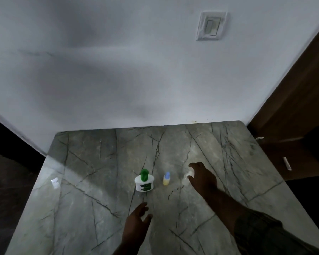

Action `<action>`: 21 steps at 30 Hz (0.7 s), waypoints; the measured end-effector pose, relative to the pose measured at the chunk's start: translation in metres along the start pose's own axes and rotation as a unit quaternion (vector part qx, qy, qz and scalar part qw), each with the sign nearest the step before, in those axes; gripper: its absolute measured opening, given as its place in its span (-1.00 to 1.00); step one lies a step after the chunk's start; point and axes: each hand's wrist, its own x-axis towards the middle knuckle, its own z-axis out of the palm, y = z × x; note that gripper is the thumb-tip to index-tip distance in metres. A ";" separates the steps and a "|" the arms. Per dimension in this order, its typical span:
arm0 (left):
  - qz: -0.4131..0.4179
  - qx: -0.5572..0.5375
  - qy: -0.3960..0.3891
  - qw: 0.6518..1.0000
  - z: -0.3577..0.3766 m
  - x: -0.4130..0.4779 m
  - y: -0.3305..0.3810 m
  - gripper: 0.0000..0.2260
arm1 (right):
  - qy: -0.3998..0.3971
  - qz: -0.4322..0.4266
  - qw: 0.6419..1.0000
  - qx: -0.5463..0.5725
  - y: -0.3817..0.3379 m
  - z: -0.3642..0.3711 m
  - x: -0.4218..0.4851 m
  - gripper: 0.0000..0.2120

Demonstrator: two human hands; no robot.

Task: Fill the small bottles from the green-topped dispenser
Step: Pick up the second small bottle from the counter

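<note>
- A small white thing is half hidden behind the right hand; whether the fingers grip it is unclear.
- The label on the green-topped dispenser is too blurred to read.
- Both forearms and the desk run off the bottom edge.

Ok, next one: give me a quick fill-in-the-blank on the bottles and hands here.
The dispenser has a ___ top.
The small bottle beside it has a ___ cap.
The hand at the white object is the person's ___.
Missing words: green; blue; right.
</note>
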 end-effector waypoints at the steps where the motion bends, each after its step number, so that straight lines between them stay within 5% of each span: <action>1: 0.000 -0.002 0.000 1.000 0.001 -0.001 0.000 -0.55 | -0.014 -0.001 1.000 0.000 0.002 0.003 0.001 -0.60; 21: 0.002 0.027 -0.047 0.999 0.025 0.012 0.013 -0.53 | -0.040 -0.028 0.999 0.002 0.010 0.037 0.021 -0.82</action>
